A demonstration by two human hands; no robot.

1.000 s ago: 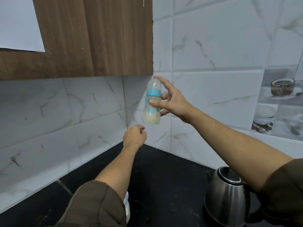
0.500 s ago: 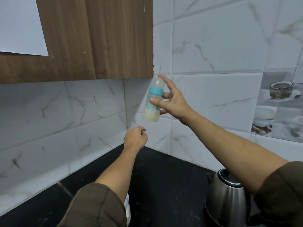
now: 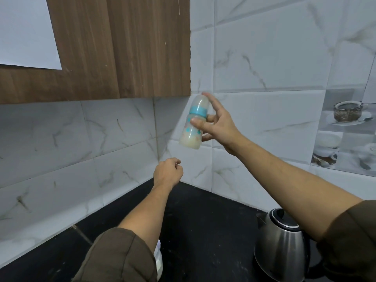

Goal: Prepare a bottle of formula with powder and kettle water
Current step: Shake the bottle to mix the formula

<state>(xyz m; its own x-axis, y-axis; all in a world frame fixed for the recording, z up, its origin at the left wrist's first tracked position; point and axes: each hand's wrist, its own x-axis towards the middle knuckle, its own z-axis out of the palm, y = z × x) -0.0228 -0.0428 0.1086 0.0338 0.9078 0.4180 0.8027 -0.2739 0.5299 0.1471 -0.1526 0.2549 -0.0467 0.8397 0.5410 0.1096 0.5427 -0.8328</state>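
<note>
My right hand [image 3: 216,124] holds a clear baby bottle [image 3: 193,127] high in front of the tiled wall corner, thumb on its front and a fingertip on its cap. The bottle has a blue collar, a printed pattern and milky liquid in its lower part, and it leans slightly right. My left hand [image 3: 167,173] hangs below the bottle, curled into a loose fist with nothing in it. A steel kettle [image 3: 281,244] with a black lid stands on the black counter at the lower right. A white container [image 3: 159,261] peeks out from behind my left sleeve.
A wooden wall cabinet [image 3: 114,47] hangs above and left of the bottle. Marble-look tiles cover both walls of the corner. The black counter [image 3: 203,231] runs below between my arms.
The bottle has shifted slightly in my right hand's grip, tilting a little more. My left fist stays where it was.
</note>
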